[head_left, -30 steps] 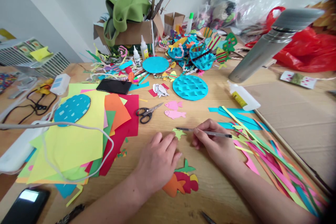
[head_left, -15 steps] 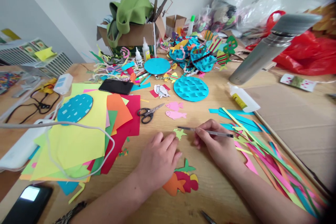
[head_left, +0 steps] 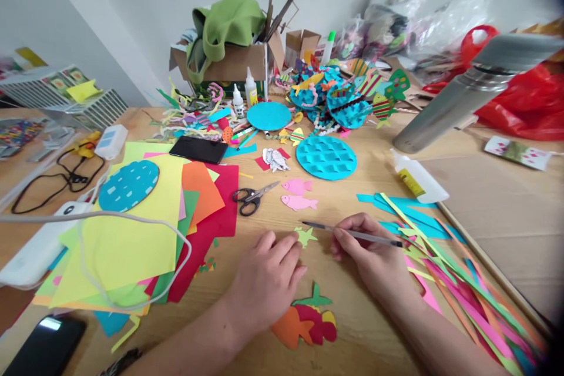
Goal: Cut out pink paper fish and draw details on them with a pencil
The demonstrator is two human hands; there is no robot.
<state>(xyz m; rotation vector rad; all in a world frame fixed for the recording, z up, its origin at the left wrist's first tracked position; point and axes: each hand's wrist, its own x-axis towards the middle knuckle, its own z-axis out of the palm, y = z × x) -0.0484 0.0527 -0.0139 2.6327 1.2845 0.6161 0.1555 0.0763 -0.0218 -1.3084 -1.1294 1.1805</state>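
Observation:
A small light-green paper cutout (head_left: 306, 237) lies on the wooden table. My left hand (head_left: 268, 273) rests palm down with its fingertips on the cutout's left edge. In my right hand (head_left: 368, 249) a slim pen (head_left: 352, 234) is pinched, its tip pointing left just above the cutout. Two pink paper fish (head_left: 299, 202) and black scissors (head_left: 252, 198) lie beyond the hands. Nearer my body sit orange and red cutouts (head_left: 291, 326) with a green one (head_left: 315, 296) by them.
Coloured sheets (head_left: 132, 247) with a cable over them cover the left. Paper strips (head_left: 467, 288), a glue bottle (head_left: 418, 178) and a steel flask (head_left: 453, 103) stand or lie at right. Blue discs (head_left: 326, 157) and a cardboard box (head_left: 233, 61) are farther back.
The whole view has shifted a little, so things sit slightly lower and farther right. The pen tip has lifted or drawn slightly back from the cutout; both hands keep their poses.

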